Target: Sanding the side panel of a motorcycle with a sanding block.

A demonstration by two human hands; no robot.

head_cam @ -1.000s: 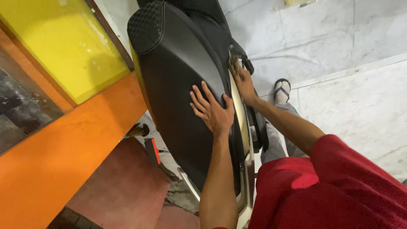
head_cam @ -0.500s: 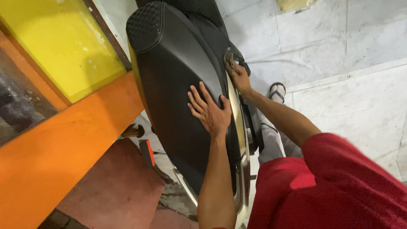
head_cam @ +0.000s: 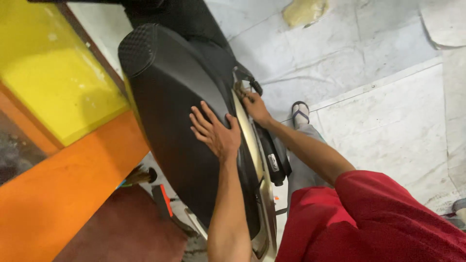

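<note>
Two hands on smooth black seat (head_cam: 179, 111)

Right hand (head_cam: 255, 107) crept forward along seat (head_cam: 179, 121) edge over last second, now up near front end, fingertips tucked at rim by black grab bar (head_cam: 252, 85). Left hand (head_cam: 216, 133) basically parked flat on seat top, maybe slid touch forward with it. Head tilted too, so view swung: yellowish patch (head_cam: 305, 12) on floor showing up top now, sandalled foot (head_cam: 300, 112) sits closer to wrist.
</note>
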